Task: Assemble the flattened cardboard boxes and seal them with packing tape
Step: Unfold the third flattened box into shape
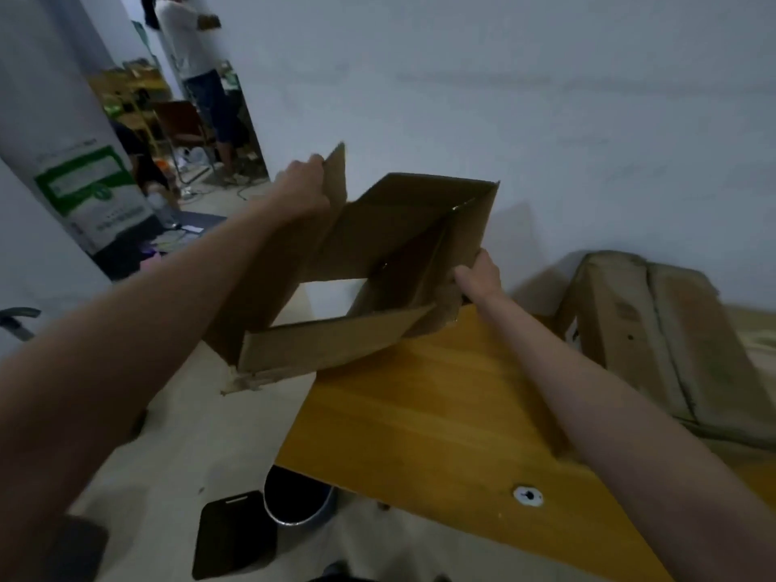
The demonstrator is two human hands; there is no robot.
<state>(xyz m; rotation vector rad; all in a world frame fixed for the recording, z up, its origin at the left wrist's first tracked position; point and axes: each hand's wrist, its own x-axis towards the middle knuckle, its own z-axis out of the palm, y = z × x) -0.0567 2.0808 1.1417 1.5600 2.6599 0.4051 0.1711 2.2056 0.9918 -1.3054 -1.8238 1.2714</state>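
The cardboard box (378, 262) is held up in the air over the far left corner of the desk (441, 413), opened from flat into a rough tube: the pale floor and wall show straight through its middle, so neither end is closed yet. The left hand (300, 189) is clenched on an upright flap at the box's far left edge, thumb on one face of the card and fingers behind it. The right hand (478, 275) has its grip on the box's right wall, low down near the corner of the desk, fingers curled over the edge of the card. One long flap hangs toward the camera from the box's near side, just above the desk's left edge, and a ragged strip of old tape or torn paper trails from its lower left corner. Judging by this, the task is at an early stage for this box: it is squared open, but the flaps still need folding in and every seam still needs taping. No tape roll or dispenser shows anywhere on the desk. To the right of the box, on the far side of the desk, lies a worn, flattened stack of cardboard (655, 329), which looks like more boxes waiting for assembly.
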